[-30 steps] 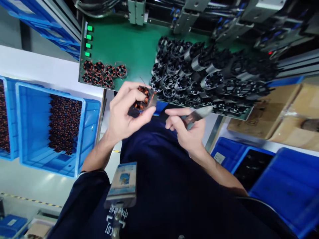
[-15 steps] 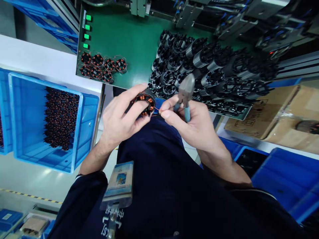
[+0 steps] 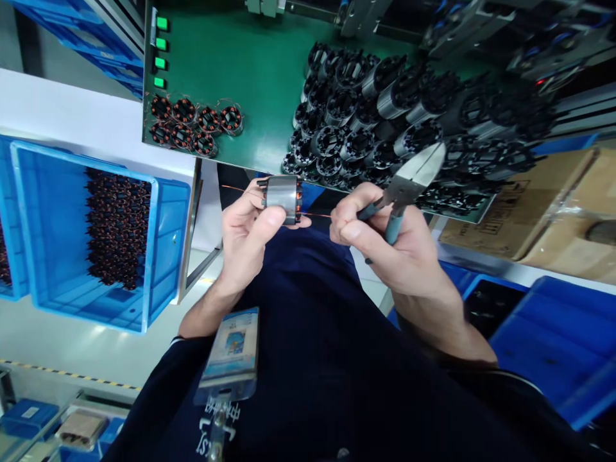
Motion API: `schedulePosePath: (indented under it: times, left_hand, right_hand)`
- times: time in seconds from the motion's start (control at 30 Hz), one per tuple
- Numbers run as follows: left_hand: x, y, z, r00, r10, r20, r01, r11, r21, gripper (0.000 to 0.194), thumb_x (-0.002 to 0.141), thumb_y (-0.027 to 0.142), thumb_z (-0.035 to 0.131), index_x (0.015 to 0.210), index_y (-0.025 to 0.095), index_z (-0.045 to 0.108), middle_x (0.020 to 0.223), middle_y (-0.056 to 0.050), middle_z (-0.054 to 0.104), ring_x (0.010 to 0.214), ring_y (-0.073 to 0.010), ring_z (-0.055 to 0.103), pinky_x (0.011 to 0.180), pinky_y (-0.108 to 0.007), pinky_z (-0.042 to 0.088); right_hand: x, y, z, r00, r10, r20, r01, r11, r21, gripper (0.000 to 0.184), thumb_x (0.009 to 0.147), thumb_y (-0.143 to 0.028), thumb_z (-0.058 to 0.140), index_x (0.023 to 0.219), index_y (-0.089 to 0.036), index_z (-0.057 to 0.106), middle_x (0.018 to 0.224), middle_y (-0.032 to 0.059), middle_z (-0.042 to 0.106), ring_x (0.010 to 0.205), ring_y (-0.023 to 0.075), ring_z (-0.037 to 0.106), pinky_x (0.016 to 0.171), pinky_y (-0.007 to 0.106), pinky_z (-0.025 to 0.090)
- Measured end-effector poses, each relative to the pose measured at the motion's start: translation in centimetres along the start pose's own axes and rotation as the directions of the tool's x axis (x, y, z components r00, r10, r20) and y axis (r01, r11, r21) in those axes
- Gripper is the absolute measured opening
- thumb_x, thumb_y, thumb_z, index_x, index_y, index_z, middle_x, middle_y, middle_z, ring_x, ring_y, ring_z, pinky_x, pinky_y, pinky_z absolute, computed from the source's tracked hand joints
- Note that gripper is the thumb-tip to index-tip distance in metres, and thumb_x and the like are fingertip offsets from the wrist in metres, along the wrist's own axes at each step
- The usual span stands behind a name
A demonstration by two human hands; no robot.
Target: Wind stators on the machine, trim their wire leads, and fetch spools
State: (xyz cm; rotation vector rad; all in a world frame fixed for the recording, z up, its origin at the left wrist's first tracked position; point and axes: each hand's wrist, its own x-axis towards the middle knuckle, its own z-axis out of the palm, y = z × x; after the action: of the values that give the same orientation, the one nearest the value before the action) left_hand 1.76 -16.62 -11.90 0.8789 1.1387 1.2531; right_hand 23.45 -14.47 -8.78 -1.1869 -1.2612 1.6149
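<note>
My left hand (image 3: 243,240) grips a wound motor stator (image 3: 283,194), its steel side facing up and copper windings showing at the end. Thin copper wire leads (image 3: 312,215) stick out to both sides of it, the right one reaching almost to my right hand (image 3: 397,247). That hand is shut on blue-handled diagonal cutters (image 3: 409,183), whose steel jaws point up and to the right. The cutters are apart from the stator and hang over the edge of a green board (image 3: 216,64), which carries several wound stators (image 3: 192,122) and many black stator parts (image 3: 375,109).
A blue plastic crate (image 3: 62,224) holding rows of wound stators stands left of my hands. Cardboard boxes (image 3: 514,212) and blue crates (image 3: 553,340) lie to the right. Machine rails and pneumatic fittings (image 3: 462,25) run along the top. An ID badge (image 3: 231,353) hangs on my dark clothing.
The stator has turned to show its steel side and wire leads. My right hand has moved right, away from the stator, and the cutters have swung to point up and right.
</note>
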Motion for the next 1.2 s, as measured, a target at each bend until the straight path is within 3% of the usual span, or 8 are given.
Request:
schedulePosePath:
  times: [0.17, 0.27, 0.37, 0.57, 0.8, 0.97, 1.1, 1.2]
  left_hand:
    - [0.5, -0.2, 0.3, 0.997, 0.014, -0.081, -0.017, 0.999, -0.037, 0.046, 0.105, 0.071, 0.084, 0.106, 0.026, 0.071, 0.123, 0.0, 0.079, 0.1, -0.0182, 0.085, 0.093, -0.038, 0.076]
    - [1.0, 0.0, 0.2, 0.989, 0.08, -0.123, -0.082, 0.997, -0.008, 0.04, 0.105, 0.066, 0.086, 0.108, 0.028, 0.074, 0.128, 0.0, 0.079, 0.095, -0.0165, 0.083, 0.094, -0.039, 0.075]
    - [1.1, 0.0, 0.1, 0.981, 0.164, -0.107, -0.161, 0.986, 0.039, 0.035, 0.107, 0.061, 0.086, 0.106, 0.028, 0.075, 0.139, 0.0, 0.076, 0.107, -0.0199, 0.084, 0.095, -0.04, 0.075]
    - [0.8, -0.2, -0.4, 0.962, 0.271, -0.008, -0.259, 0.927, 0.269, 0.041, 0.109, 0.072, 0.077, 0.113, 0.031, 0.081, 0.147, -0.003, 0.074, 0.149, -0.0363, 0.072, 0.121, -0.06, 0.066]
    - [0.7, 1.1, 0.2, 0.938, 0.343, 0.049, -0.33, 0.842, 0.427, 0.043, 0.116, 0.07, 0.066, 0.106, 0.03, 0.076, 0.141, -0.004, 0.079, 0.139, -0.0348, 0.077, 0.114, -0.066, 0.067]
    - [0.8, 1.1, 0.3, 0.925, 0.379, 0.028, -0.363, 0.857, 0.365, 0.038, 0.115, 0.064, 0.072, 0.102, 0.029, 0.078, 0.135, -0.005, 0.081, 0.129, -0.0298, 0.079, 0.106, -0.057, 0.07]
    - [0.5, -1.4, -1.3, 0.968, 0.249, -0.037, -0.211, 0.883, 0.419, 0.045, 0.109, 0.07, 0.078, 0.098, 0.027, 0.074, 0.14, -0.008, 0.078, 0.138, -0.0338, 0.075, 0.112, -0.059, 0.068]
    - [0.4, -6.3, -3.4, 0.974, 0.173, -0.144, -0.102, 0.909, 0.403, 0.047, 0.103, 0.067, 0.086, 0.093, 0.024, 0.071, 0.138, -0.012, 0.077, 0.132, -0.0321, 0.077, 0.108, -0.052, 0.068]
  right_hand:
    - [-1.2, -0.2, 0.6, 0.964, -0.202, -0.174, 0.165, 0.964, -0.208, 0.019, 0.115, -0.045, 0.074, 0.128, -0.032, 0.078, 0.086, 0.0, 0.062, 0.075, 0.0191, 0.058, 0.071, 0.037, 0.052]
    - [-2.3, -0.3, 1.4, 0.95, -0.31, -0.016, 0.295, 0.918, -0.264, 0.022, 0.114, -0.03, 0.067, 0.135, -0.03, 0.074, 0.091, 0.0005, 0.066, 0.075, 0.019, 0.059, 0.072, 0.037, 0.053]
    - [-2.5, 0.1, 2.4, 0.952, -0.24, 0.191, 0.29, 0.906, -0.307, 0.017, 0.113, -0.024, 0.061, 0.128, -0.027, 0.07, 0.097, 0.0017, 0.071, 0.078, 0.0184, 0.064, 0.075, 0.035, 0.057]
    - [-1.1, 1.3, 3.6, 0.977, -0.153, 0.15, 0.191, 0.939, -0.287, 0.009, 0.116, -0.03, 0.059, 0.122, -0.026, 0.063, 0.104, 0.0029, 0.073, 0.088, 0.0213, 0.068, 0.09, 0.038, 0.061]
    - [-0.9, 1.0, 3.7, 0.986, -0.082, 0.143, 0.106, 0.979, -0.173, 0.006, 0.107, -0.026, 0.067, 0.104, -0.03, 0.064, 0.081, -0.0019, 0.06, 0.08, 0.0228, 0.065, 0.09, 0.039, 0.062]
    - [-1.1, 1.4, 3.6, 0.987, -0.059, 0.152, 0.084, 0.983, -0.161, 0.007, 0.105, -0.022, 0.067, 0.104, -0.029, 0.068, 0.076, -0.0042, 0.059, 0.072, 0.0196, 0.059, 0.086, 0.036, 0.058]
    - [-0.7, 3.8, 3.5, 0.982, 0.014, 0.187, 0.021, 0.983, -0.184, 0.013, 0.104, -0.021, 0.064, 0.109, -0.027, 0.074, 0.081, -0.0039, 0.066, 0.068, 0.0162, 0.055, 0.077, 0.033, 0.051]
    - [0.4, 7.8, 3.5, 0.97, 0.149, 0.193, -0.098, 0.963, -0.249, 0.021, 0.1, -0.021, 0.06, 0.11, -0.024, 0.078, 0.086, -0.002, 0.07, 0.071, 0.0156, 0.055, 0.077, 0.032, 0.046]
